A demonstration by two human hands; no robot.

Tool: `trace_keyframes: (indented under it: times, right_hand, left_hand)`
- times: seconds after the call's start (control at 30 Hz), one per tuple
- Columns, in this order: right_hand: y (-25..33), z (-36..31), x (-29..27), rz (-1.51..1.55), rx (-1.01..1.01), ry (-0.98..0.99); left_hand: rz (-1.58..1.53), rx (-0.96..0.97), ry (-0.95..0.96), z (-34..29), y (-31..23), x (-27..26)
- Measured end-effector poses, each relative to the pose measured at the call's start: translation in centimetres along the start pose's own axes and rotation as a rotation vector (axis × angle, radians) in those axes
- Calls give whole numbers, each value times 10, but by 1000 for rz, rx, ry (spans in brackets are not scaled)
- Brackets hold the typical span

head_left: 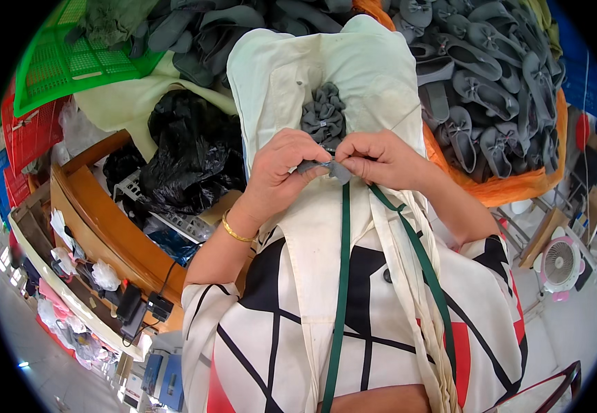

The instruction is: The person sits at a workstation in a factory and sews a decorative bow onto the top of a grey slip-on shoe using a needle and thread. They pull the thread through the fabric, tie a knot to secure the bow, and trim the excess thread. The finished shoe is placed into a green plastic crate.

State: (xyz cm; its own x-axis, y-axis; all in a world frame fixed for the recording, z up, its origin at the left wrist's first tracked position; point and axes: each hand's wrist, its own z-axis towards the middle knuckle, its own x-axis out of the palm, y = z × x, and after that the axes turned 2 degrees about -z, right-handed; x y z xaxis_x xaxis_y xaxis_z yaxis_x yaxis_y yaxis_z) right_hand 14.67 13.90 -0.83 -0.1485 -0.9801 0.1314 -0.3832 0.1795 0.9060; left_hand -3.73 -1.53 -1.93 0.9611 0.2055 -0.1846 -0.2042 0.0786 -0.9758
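Above my lap, my left hand (286, 166) and my right hand (381, 160) meet fingertip to fingertip. Both pinch a small grey fabric bow (340, 171), partly covered by my fingers. Whether a needle or thread is between the fingertips is too small to tell. Just beyond them, a heap of similar grey fabric bows (324, 113) lies on the off-white apron cloth (374, 69) over my knees. A gold bangle circles my left wrist. Green straps (343, 275) hang down from the apron toward me.
An orange sack (550, 168) full of grey flat shoes (488, 93) stands at far right, with more grey shoes (233, 27) ahead. Leftward are a black plastic bag (192, 151), a green crate (81, 65) and a wooden desk (116, 213). A small fan (559, 263) sits at right.
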Motion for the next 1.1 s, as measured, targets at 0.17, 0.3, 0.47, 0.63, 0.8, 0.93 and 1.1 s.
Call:
trace_keyframes:
  times: [0.17, 0.3, 0.47, 0.63, 0.8, 0.93, 1.1]
  right_hand:
    - [-5, 2, 1, 156, 115, 46]
    - [-2, 5, -3, -19, 24, 37]
    - [5, 8, 4, -93, 24, 18]
    - [5, 11, 8, -557, -128, -188]
    - [-2, 15, 11, -1106, -517, -378]
    - [13, 21, 17, -1034, -743, -397]
    - [32, 13, 29, 288, -63, -223]
  left_hand:
    - [-20, -25, 37, -2, 2, 3]
    - [-34, -80, 43, -5, -2, 6]
    - [5, -91, 68, -6, 1, 12]
    - [13, -392, 18, -7, 2, 14]
    - [-89, -415, -90, 1, 3, 22]
    - [-84, -373, -68, -1, 3, 23]
    - [-27, -272, -195, -1, 11, 19]
